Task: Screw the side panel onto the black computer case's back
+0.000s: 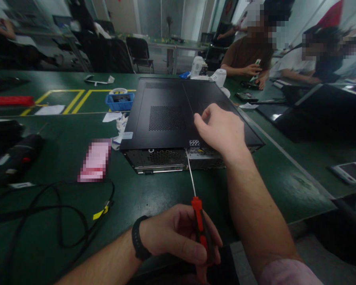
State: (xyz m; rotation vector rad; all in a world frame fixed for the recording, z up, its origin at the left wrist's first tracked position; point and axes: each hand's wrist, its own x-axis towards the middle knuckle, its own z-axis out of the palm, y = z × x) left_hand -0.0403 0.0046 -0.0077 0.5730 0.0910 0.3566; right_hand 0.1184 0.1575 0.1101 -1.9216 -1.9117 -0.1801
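A black desktop computer case lies flat on the green table, its rear side facing me. My left hand, with a black watch on the wrist, is closed around the red and black handle of a screwdriver. The screwdriver's thin shaft points away from me, and its tip meets the top rear edge of the case near the middle. On the right part of the case's top rests my right hand, its fingers curled inward. Whatever is between those fingers, if anything, is hidden.
Left of the case are a blue bin, crumpled paper, a blurred pink item and black cables. White bottles stand behind it. To the right are a black panel and a white device. Co-workers sit opposite.
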